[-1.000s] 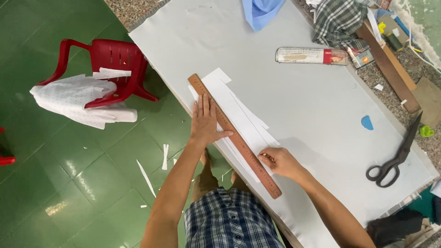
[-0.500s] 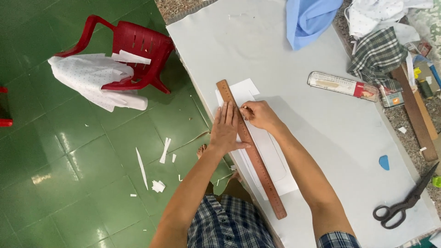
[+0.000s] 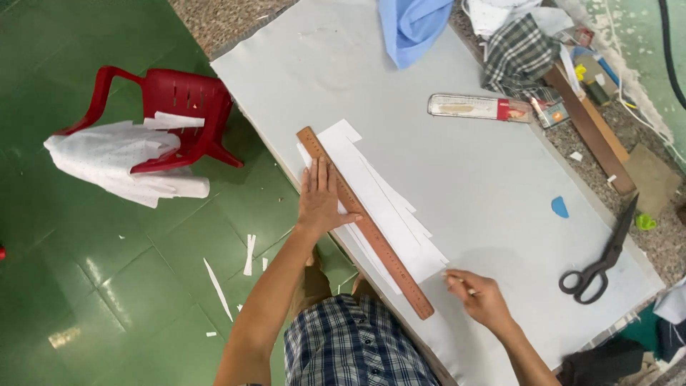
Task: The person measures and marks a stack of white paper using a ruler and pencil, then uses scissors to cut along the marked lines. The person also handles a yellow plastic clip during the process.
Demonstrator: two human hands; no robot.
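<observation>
My left hand point(image 3: 319, 198) lies flat, fingers together, pressing on a long brown wooden ruler point(image 3: 364, 222) that runs diagonally over white paper strips point(image 3: 381, 194) near the table's left edge. My right hand point(image 3: 480, 298) is just past the ruler's near end, off the paper, fingers pinched on a small thin marking tool whose kind I cannot make out. The paper lies on a large pale grey sheet point(image 3: 457, 164) covering the table.
Black scissors point(image 3: 599, 261) and a small blue chalk piece point(image 3: 559, 207) lie at right. A flat metal tin point(image 3: 479, 107), checked cloth point(image 3: 518, 46), blue fabric point(image 3: 411, 25) and a wooden bar point(image 3: 589, 129) sit at the back. A red plastic chair point(image 3: 179, 107) with white fabric stands on the green floor.
My right hand has slid down along the ruler from its far part to beyond its near end. The left hand stays pressed on the ruler. The camera view shifted.
</observation>
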